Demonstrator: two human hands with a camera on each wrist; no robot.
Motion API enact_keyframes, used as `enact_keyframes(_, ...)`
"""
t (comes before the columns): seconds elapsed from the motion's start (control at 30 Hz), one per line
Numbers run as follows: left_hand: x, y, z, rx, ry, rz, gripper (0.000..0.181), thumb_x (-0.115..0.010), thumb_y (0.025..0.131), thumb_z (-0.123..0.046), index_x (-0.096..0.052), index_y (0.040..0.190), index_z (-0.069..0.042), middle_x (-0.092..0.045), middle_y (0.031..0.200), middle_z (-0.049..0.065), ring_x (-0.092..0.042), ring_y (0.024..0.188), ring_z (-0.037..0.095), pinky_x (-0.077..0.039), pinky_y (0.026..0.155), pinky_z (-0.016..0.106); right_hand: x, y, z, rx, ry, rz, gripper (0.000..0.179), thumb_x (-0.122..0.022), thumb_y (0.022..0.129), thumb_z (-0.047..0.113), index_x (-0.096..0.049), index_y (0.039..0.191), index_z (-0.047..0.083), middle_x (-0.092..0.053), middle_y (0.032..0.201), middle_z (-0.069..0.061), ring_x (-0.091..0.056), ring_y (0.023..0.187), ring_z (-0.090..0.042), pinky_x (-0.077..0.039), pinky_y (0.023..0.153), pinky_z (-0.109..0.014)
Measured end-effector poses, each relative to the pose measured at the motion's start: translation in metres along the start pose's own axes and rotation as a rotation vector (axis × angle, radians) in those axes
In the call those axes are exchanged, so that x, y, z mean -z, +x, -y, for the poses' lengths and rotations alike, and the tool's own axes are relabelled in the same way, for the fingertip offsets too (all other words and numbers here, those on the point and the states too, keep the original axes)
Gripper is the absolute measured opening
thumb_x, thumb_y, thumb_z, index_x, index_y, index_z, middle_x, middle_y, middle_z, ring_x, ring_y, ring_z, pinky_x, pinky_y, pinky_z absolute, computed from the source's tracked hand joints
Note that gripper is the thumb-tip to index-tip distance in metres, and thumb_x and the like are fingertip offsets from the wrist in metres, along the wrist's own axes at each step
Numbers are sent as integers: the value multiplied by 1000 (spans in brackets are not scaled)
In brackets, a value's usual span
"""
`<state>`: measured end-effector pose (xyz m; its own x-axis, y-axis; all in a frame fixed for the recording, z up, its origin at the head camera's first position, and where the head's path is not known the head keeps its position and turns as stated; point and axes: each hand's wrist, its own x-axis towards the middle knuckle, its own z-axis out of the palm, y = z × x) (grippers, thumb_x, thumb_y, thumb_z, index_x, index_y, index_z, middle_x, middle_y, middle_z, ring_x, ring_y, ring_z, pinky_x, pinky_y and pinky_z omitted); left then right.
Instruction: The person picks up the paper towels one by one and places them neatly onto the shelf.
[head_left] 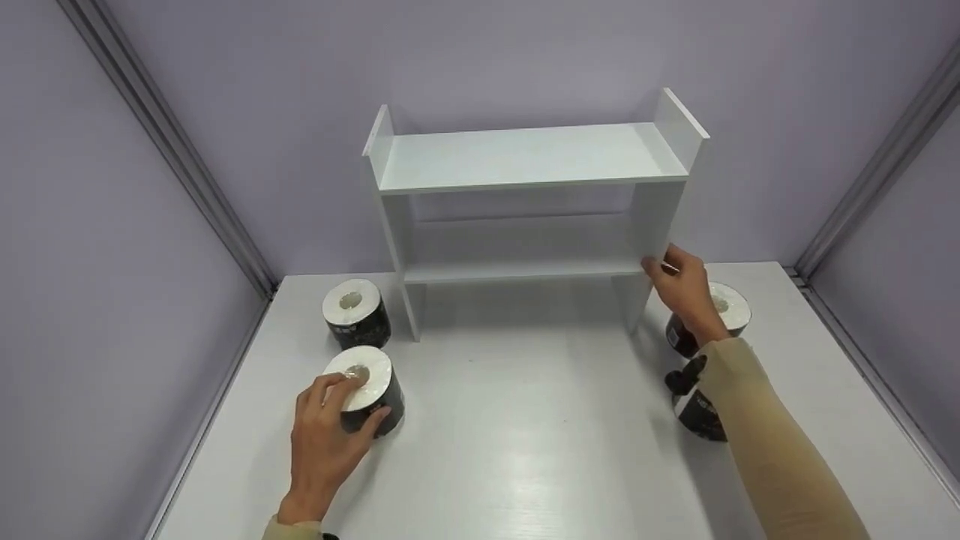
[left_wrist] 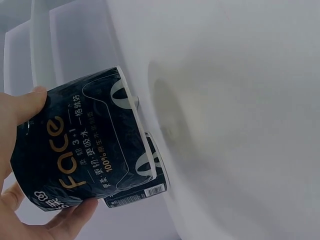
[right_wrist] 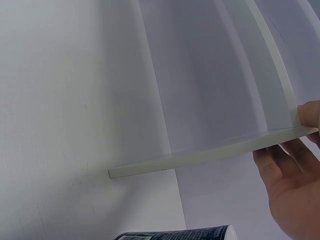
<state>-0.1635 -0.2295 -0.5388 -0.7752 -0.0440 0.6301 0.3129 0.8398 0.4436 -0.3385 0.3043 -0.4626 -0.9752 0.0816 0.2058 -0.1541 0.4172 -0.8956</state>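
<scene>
My left hand [head_left: 322,439] grips a toilet paper roll [head_left: 389,395] in dark printed wrapping, with fingers over its white top and thumb against its side. The left wrist view shows the printed side of this roll; I cannot tell whether its base touches the table. A second roll [head_left: 361,331] stands just behind it. At the right, my right hand [head_left: 684,291] pinches the side panel of a white two-tier shelf [head_left: 532,156], level with its lower board [head_left: 517,268]. In the right wrist view, thumb and fingers lie on opposite sides of that panel [right_wrist: 210,154].
Two more wrapped rolls stand right of the shelf: a rear roll [head_left: 735,309], partly behind my right hand, and a nearer roll [head_left: 697,416], partly under my sleeve [head_left: 772,442]. The white table [head_left: 510,420] meets pale walls [head_left: 525,60] with grey metal corner rails [head_left: 180,157].
</scene>
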Motion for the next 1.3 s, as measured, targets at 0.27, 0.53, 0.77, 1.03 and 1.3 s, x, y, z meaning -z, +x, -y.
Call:
enact_keyframes(0.27,-3,6,-8,-21,8,-20,58,-105,68,-32,-77,115,-14,-68,116,10,-62,109,41,-58,87,56,0,1,1,-3,5,-2,55,-59,108,23,-50,158,3,-53,158,-24,-52,146,-43,-45,121,-52)
enact_keyframes(0.53,-6,11,-14,-60,11,-48,56,-105,68,-32,-78,114,-15,-69,116,10,-62,108,40,-59,84,55,-1,3,-3,25,10,-3,54,-59,109,19,-48,159,2,-52,159,-25,-52,147,-43,-44,121,-53)
enact_keyframes(0.77,-10,16,-18,-72,12,-65,56,-105,67,-32,-78,113,-14,-69,116,10,-62,108,41,-60,82,55,-1,1,0,30,3,-8,54,-59,108,19,-49,158,1,-53,158,-25,-51,147,-44,-44,121,-54)
enact_keyframes(1.03,-13,20,-24,-69,12,-72,56,-105,68,-33,-78,113,-14,-70,116,10,-62,108,41,-61,78,55,0,2,1,17,7,3,55,-57,109,19,-47,159,0,-52,158,-26,-50,148,-45,-43,122,-55)
enact_keyframes(1.3,-14,24,-29,-60,5,-64,56,-104,69,-35,-78,115,-14,-69,116,10,-63,108,40,-60,78,54,-1,5,-2,7,1,8,54,-55,109,16,-45,160,-1,-48,161,-26,-48,149,-45,-42,123,-55)
